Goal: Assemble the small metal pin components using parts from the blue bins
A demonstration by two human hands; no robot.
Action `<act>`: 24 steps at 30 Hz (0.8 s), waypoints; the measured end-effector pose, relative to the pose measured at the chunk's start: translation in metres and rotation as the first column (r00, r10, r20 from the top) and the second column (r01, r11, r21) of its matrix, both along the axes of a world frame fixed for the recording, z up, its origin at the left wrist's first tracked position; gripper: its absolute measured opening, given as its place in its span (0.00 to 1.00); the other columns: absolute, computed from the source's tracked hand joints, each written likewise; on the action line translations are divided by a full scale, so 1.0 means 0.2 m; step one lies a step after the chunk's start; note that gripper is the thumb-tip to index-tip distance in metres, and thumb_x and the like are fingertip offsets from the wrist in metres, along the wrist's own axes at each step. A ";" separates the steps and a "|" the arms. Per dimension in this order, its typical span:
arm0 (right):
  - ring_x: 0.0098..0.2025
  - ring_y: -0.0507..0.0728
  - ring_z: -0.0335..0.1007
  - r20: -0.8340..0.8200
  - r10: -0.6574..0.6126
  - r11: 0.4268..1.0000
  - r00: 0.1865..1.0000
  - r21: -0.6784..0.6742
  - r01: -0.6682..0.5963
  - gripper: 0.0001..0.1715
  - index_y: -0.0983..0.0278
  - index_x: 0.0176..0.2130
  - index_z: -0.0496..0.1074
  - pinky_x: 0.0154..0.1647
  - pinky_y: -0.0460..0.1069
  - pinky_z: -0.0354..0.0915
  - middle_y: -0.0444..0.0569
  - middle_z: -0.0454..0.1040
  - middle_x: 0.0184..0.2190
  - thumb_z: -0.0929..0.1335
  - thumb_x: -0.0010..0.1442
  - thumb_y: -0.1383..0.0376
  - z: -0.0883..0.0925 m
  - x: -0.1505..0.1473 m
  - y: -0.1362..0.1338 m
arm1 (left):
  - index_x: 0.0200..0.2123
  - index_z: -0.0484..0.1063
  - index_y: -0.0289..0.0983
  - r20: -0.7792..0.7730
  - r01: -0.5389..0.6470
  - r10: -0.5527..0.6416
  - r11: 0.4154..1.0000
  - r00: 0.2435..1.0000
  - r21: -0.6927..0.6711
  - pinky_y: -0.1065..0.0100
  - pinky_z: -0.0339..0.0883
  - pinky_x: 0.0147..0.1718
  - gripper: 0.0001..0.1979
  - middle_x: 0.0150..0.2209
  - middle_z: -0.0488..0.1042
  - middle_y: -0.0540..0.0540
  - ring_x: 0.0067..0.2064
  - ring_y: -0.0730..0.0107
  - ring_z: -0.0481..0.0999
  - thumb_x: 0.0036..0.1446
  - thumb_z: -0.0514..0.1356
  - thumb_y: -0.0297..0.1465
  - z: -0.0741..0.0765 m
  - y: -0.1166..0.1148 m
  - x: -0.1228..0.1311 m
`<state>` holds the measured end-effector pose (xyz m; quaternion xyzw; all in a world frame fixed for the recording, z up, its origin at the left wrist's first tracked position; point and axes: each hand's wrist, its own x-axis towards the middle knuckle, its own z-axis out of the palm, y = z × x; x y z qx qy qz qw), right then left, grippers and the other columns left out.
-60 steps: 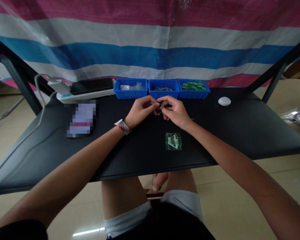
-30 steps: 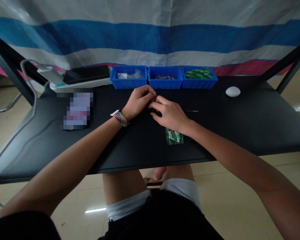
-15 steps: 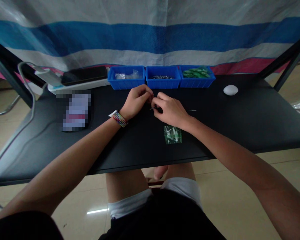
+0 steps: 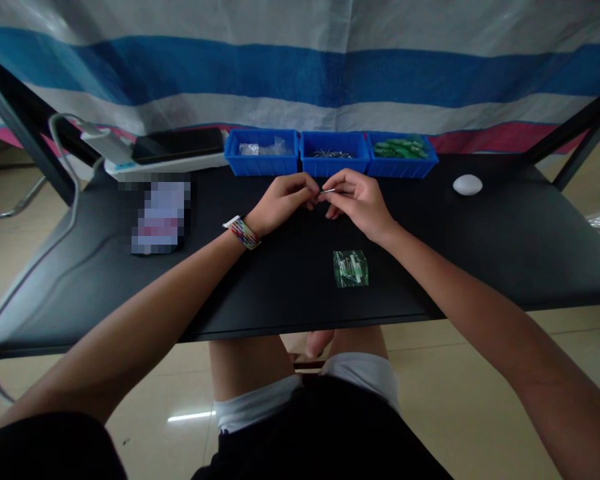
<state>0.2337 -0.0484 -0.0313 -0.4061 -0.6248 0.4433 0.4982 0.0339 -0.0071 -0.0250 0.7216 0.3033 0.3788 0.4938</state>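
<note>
My right hand point(image 4: 363, 203) is closed in a pinch on a thin metal rod point(image 4: 327, 191). A short silvery length of the rod shows between thumb and fingers and points toward my left hand point(image 4: 289, 200). My left hand is closed too, its thumb and fingertips pressed together at the rod's left end. Whatever it pinches is hidden or too small to name. Nearer the front edge lies a small clear-and-green plastic packet point(image 4: 351, 269) with thin pale pieces inside.
Blue bins stand along the back: one with clear plastic bags point(image 4: 263, 148), one with small metal pieces point(image 4: 334, 154), one with green packets point(image 4: 401, 148). A white mouse point(image 4: 467, 185) is at right. At left are a blurred phone point(image 4: 163, 217), a power strip point(image 4: 170, 167) and a cable point(image 4: 66, 233).
My right hand has lifted and turned, moving slightly away from me and right. The rod that stuck out behind it now shows between the fingertips. My left hand stays pinched; the view shifted slightly.
</note>
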 end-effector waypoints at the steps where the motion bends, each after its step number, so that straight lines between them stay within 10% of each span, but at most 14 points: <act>1: 0.27 0.51 0.76 -0.001 -0.004 1.000 1.000 0.001 0.004 0.12 0.62 0.40 0.73 0.27 0.46 0.72 0.46 0.80 0.34 0.75 0.61 0.59 0.01 0.01 0.00 | 0.34 0.76 0.34 0.000 0.007 -0.007 1.000 1.000 -0.004 0.70 0.73 0.36 0.07 0.32 0.78 0.46 0.33 0.72 0.77 0.64 0.63 0.31 0.00 0.00 0.00; 13: 0.24 0.50 0.74 0.010 -0.066 0.989 0.998 -0.132 0.066 0.19 0.62 0.35 0.70 0.23 0.45 0.72 0.44 0.75 0.28 0.73 0.64 0.50 0.00 0.03 0.01 | 0.33 0.74 0.34 0.103 -0.048 0.048 0.999 0.994 0.003 0.72 0.73 0.31 0.06 0.34 0.77 0.47 0.30 0.75 0.77 0.57 0.69 0.26 -0.02 0.01 0.01; 24: 0.27 0.51 0.76 0.013 -0.110 0.993 0.994 0.032 0.110 0.19 0.61 0.36 0.69 0.28 0.46 0.76 0.41 0.72 0.29 0.77 0.60 0.54 0.00 0.01 0.01 | 0.37 0.73 0.34 0.077 -0.097 0.104 0.990 0.992 -0.098 0.74 0.69 0.26 0.05 0.30 0.76 0.49 0.26 0.75 0.77 0.65 0.63 0.31 0.01 0.00 0.02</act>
